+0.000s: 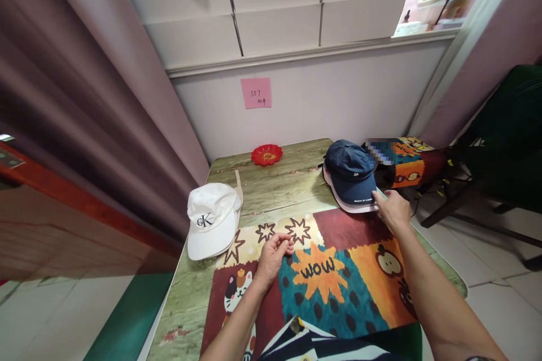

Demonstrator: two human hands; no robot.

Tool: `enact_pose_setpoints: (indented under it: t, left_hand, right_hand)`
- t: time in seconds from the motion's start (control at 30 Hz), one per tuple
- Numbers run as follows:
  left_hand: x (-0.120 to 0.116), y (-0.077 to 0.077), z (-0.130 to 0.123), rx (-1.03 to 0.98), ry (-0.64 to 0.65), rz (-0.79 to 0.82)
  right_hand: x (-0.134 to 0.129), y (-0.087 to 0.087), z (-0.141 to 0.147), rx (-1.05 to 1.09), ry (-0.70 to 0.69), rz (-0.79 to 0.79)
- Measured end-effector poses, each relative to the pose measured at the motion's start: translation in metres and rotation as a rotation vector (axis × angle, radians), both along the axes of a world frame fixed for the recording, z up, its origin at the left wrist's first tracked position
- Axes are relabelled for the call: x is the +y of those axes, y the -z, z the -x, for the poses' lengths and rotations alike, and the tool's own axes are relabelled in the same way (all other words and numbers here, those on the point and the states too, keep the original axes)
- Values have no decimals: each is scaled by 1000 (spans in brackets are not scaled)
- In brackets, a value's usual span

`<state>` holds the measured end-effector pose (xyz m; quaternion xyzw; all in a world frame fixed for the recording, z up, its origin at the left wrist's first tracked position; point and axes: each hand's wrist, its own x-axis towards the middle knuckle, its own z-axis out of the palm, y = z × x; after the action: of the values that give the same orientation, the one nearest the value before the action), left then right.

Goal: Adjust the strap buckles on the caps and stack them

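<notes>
Caps on a green wood-grain table [292,189], head view. The navy fabric cap w/ small white lettering on its brim [349,166] sits nr. the table's far R corner, by the R edge, stacked on a pale pink cap [339,197], whose rim shows beneath. The R hand [393,210] pinches the R side of the navy brim, thumb on top; the fingers under it are partly hidden. The L hand [275,256], apart from all caps, hovers over or rests on a multicolored patterned mat w/ "WOW" print [313,287]; its fingers are loosely curled & close together, but thumb-to-finger contact can't be told. The mat covers much of the table's near part. A white cap w/ black "CK" logo [212,220] lies by the L edge, overlapping the mat's far L corner; a beige strip [239,183] extends behind it. A red scalloped dish [266,155] stands nr. the far edge; a pink paper note, marked "357" [256,93], is on the white wall [305,107] above.
</notes>
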<state>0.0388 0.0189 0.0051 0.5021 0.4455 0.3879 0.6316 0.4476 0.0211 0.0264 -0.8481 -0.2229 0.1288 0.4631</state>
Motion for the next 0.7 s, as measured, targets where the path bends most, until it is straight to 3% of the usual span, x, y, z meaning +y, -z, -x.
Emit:
enact_pose_setpoints:
  t: [0.07,0.2,0.37,0.53,0.7]
  left_hand:
    - [0,3,0,5,3,-15]
    - [-1,8,0,16,8,-35]
    - [-5,7,-1,19,3,-56]
    - [-11,5,-4,44,-2,-65]
    - [-16,9,-8,33,-17,-47]
  right_hand:
    - [2,-7,6,-265,1,116]
    - [21,-14,30,-520,-44,81]
    - [43,5,54,-554,-100,148]
    - [42,27,51,-544,-119,170]
    - [35,30,53,-595,-87,103]
